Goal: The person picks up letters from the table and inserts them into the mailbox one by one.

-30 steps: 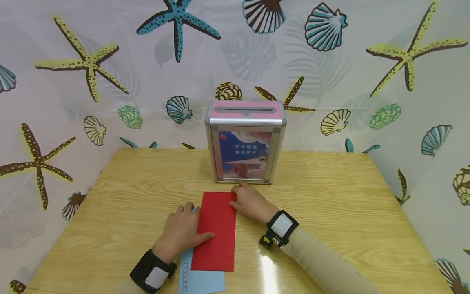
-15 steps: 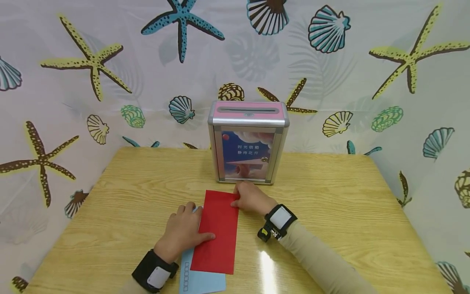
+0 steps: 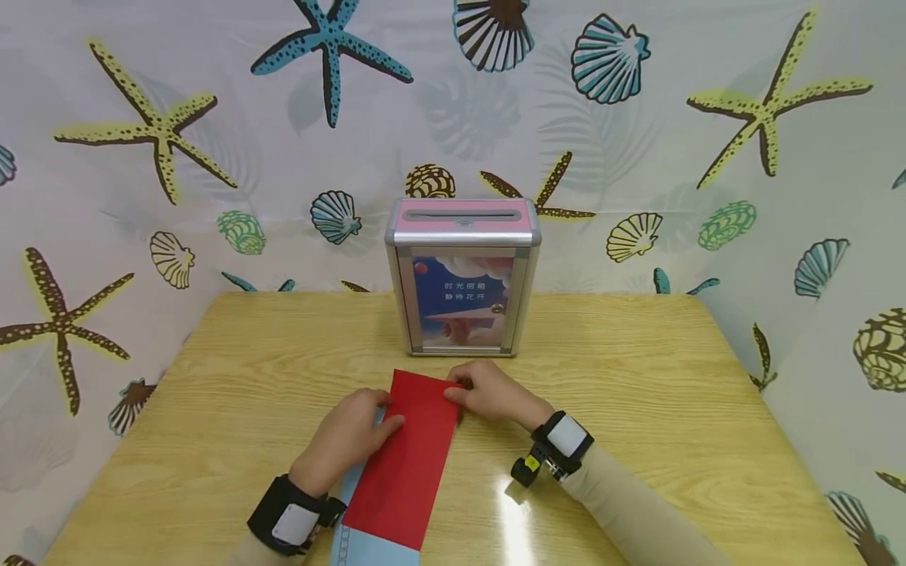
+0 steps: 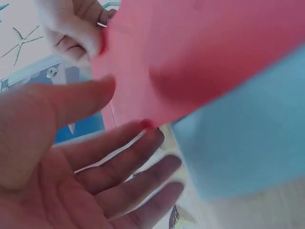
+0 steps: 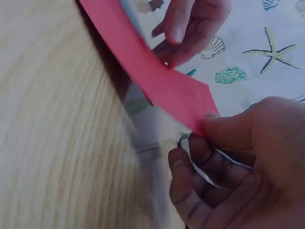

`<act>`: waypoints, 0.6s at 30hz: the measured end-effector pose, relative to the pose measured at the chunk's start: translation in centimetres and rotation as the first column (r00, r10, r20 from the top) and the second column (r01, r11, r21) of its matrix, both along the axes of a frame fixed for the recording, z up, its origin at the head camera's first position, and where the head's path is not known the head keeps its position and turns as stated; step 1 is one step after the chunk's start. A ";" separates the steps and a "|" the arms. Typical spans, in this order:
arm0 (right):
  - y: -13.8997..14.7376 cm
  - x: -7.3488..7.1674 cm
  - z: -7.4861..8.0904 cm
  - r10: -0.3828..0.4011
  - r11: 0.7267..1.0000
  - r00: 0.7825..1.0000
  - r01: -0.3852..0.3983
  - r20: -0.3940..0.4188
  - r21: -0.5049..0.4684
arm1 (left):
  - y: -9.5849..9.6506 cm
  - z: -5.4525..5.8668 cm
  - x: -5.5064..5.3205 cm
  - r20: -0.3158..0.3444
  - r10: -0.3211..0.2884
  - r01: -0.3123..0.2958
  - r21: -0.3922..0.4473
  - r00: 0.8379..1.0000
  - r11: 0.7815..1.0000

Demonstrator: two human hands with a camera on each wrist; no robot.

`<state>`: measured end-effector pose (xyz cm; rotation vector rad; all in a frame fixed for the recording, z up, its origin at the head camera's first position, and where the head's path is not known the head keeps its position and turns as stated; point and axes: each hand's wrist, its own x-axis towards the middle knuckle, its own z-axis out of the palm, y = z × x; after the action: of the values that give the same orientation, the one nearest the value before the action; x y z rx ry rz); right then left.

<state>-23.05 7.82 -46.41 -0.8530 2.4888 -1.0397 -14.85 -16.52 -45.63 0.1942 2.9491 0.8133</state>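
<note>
My right hand [image 3: 495,391] pinches the far right corner of a red envelope [image 3: 406,464] between thumb and fingers, plain in the right wrist view too. The red envelope slants up from the table and bends slightly in the right wrist view. Along its left edge is my left hand [image 3: 344,436], fingers fairly straight at the edge and thumb over the red face. In the left wrist view that thumb and index finger stand apart. A light blue envelope [image 3: 378,549] with a column of small printed boxes lies under the red one, partly hidden by it and the left hand.
A pink and silver letter box [image 3: 463,295] with a top slot [image 3: 463,215] and a lock on its front door stands behind the envelopes. The wooden table [image 3: 623,393] reaches back to a cloth [image 3: 283,157] printed with shells and starfish.
My right hand has raised the red envelope's far corner, turning it clockwise and shifting its near end left. My left thumb has moved up along the envelope. The head view has shifted slightly.
</note>
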 end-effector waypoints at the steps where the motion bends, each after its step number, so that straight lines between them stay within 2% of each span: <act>1: 0.1 0.1 0.1 -0.005 1.000 1.000 0.005 0.000 -0.021 | 0.1 0.2 0.0 -0.008 0.016 -0.015 0.042 1.000 0.999; 5: 0.5 0.6 0.8 -0.040 0.995 0.999 0.037 -0.026 -0.092 | 0.4 0.9 -0.5 -0.082 0.075 -0.060 0.167 0.994 0.984; 9: 0.7 1.2 1.9 -0.026 0.991 0.999 0.023 -0.021 -0.132 | 0.8 1.7 -0.8 -0.105 0.074 -0.041 0.287 0.992 0.957; 11: 0.7 1.5 2.4 -0.015 0.988 1.000 0.016 0.003 -0.153 | 1.0 2.2 -1.0 -0.088 0.062 -0.025 0.378 0.994 0.926; 14: 0.9 2.1 3.4 -0.023 0.979 1.000 0.027 0.021 -0.204 | 1.6 3.2 -1.2 -0.083 0.052 -0.004 0.499 0.995 0.867; 16: 1.0 2.4 4.1 -0.050 0.966 0.998 0.054 0.025 -0.251 | 2.1 3.9 -1.3 -0.093 0.059 0.001 0.545 0.994 0.838; 18: 1.2 2.6 4.9 -0.091 0.953 0.996 0.090 0.009 -0.291 | 2.4 4.6 -1.2 -0.099 0.066 0.002 0.572 0.993 0.820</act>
<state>-20.42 9.02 -41.55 -0.8266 2.4339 -1.4646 -16.01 -14.10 -41.06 0.2284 2.7106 1.7348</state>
